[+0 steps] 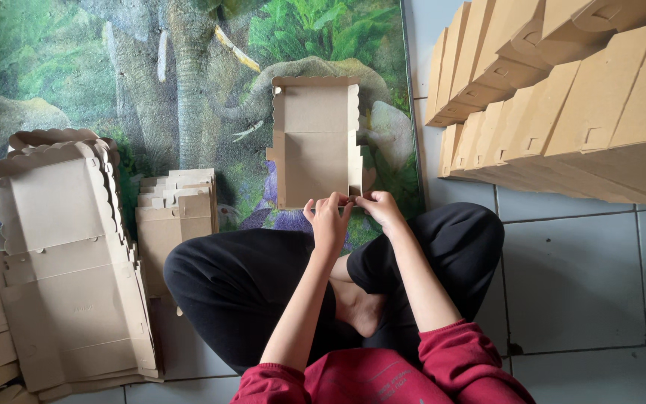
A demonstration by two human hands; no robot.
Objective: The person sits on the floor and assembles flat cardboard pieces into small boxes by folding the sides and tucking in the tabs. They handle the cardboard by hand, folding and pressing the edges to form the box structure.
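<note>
Light: soft, even daylight, moderately bright
Shadows: faint, under the legs at lower centre
Glare: none
Focus: sharp throughout, slight stretching at corners

Fingertips hidden behind the cardboard blank (pixel 314 142) edge, flat stack (pixel 69 262) cut off at left, folded boxes (pixel 562 90) cropped top right

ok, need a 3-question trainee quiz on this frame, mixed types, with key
1. True or false: both hands, the left hand and the right hand, touch the near edge of the flat cardboard box blank.
2. Where does the big stack of unfolded blanks lie? A) at the person's left B) at the person's right C) on the lap
3. Fill in: the folded boxes stand in rows on the ___ floor.

Key: 1 true; 2 A; 3 tiled
</note>
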